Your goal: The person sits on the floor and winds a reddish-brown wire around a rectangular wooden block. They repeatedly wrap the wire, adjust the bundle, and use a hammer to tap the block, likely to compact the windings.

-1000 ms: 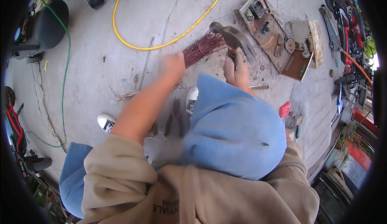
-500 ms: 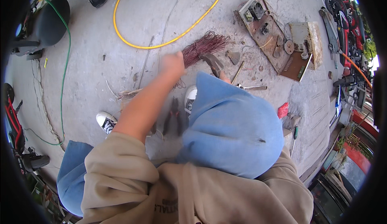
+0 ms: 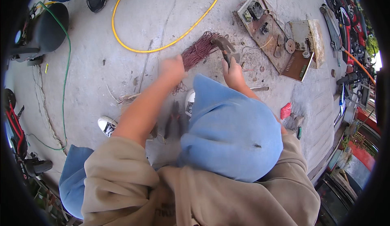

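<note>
My left hand (image 3: 172,69), slightly blurred, is closed round the near end of a bundle of dark red wire (image 3: 197,52) that slants up to the right above the concrete. In my right hand (image 3: 234,74) is the handle of a hammer (image 3: 224,45) with a dark, worn metal head. That head lies against or just over the far end of the bundle; contact is not certain. A loose loop of the wire hangs below my left wrist. Between my shoes lie pliers (image 3: 174,119) with black and red handles, partly in shadow.
A yellow hose (image 3: 158,49) curves across the floor ahead. At far right lies an opened, rusty metal casing (image 3: 266,31) with parts in it. A red packet (image 3: 286,110) sits right of my knee. Another person's shoe (image 3: 96,0) stands at upper left, near a green hose (image 3: 68,71).
My right hand has come out from behind my knee, moving up and right with the hammer toward the bundle's far end. My left hand has shifted slightly left and down, still gripping the wire.
</note>
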Available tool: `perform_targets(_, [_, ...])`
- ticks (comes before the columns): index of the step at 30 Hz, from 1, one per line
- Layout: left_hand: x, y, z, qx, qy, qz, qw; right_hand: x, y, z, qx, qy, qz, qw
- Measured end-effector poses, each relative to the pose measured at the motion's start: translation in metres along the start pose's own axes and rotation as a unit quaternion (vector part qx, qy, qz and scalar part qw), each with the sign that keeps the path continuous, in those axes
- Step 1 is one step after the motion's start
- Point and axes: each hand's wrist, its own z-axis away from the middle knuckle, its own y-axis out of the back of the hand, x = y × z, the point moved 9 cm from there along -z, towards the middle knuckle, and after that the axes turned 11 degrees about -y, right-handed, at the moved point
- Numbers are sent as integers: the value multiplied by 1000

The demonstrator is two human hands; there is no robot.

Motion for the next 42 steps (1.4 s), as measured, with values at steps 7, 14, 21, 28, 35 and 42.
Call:
perform_targets(7, [-2, 2, 0, -3, 18, -6, 1000, -63, 80, 5, 56, 24, -158, 986])
perform_targets(14, [4, -2, 5, -1, 19, -11, 1000, -24, 7, -16, -74, -33, 21, 996])
perform_targets(21, [4, 1, 0, -4, 18, 9, 1000, -32, 44, 44, 77, 37, -155, 984])
perform_targets(28, [-1, 4, 4, 25, 19, 15, 999, -19, 10, 38, -52, -67, -84, 993])
perform_targets(35, [5, 3, -1, -10, 20, -10, 1000, -63, -30, 27, -85, -4, -10, 996])
perform_targets(42, [1, 0, 1, -1, 13, -13, 1000, -54, 30, 19, -22, -24, -133, 991])
